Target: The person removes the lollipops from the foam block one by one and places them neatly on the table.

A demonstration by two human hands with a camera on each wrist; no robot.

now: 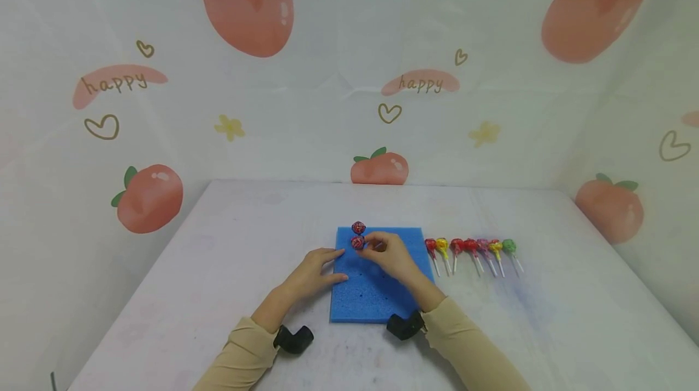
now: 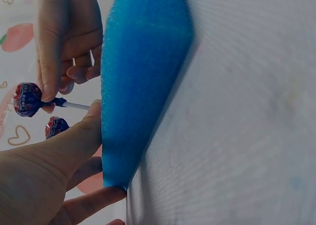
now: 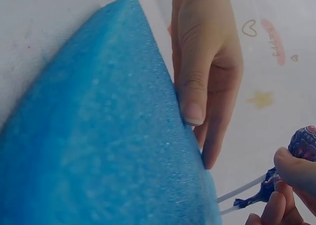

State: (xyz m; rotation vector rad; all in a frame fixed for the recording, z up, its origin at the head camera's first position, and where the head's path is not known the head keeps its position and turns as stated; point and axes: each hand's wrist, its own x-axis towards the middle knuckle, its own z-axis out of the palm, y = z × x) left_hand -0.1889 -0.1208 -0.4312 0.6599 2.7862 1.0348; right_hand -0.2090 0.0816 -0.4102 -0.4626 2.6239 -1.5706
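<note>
A blue foam board (image 1: 355, 309) lies on the table, with small dark holes in its top. My right hand (image 1: 390, 257) pinches a lollipop (image 1: 357, 242) in a dark blue and red wrapper, just below its head. In the left wrist view its white stick points at the board, the tip hidden behind my left thumb. A second lollipop (image 1: 358, 227) with a similar wrapper stands just behind it, at the board's far left. My left hand (image 1: 312, 275) rests on the board's left edge, thumb and fingers spread; the left wrist view shows its fingers (image 2: 94, 202) against the foam's side.
To the right of the board lies a row of several lollipops (image 1: 471, 246) in red, yellow, purple and green wrappers, sticks toward me. A white table (image 1: 246, 239) surrounds the board, and a printed curtain (image 1: 306, 105) hangs behind it.
</note>
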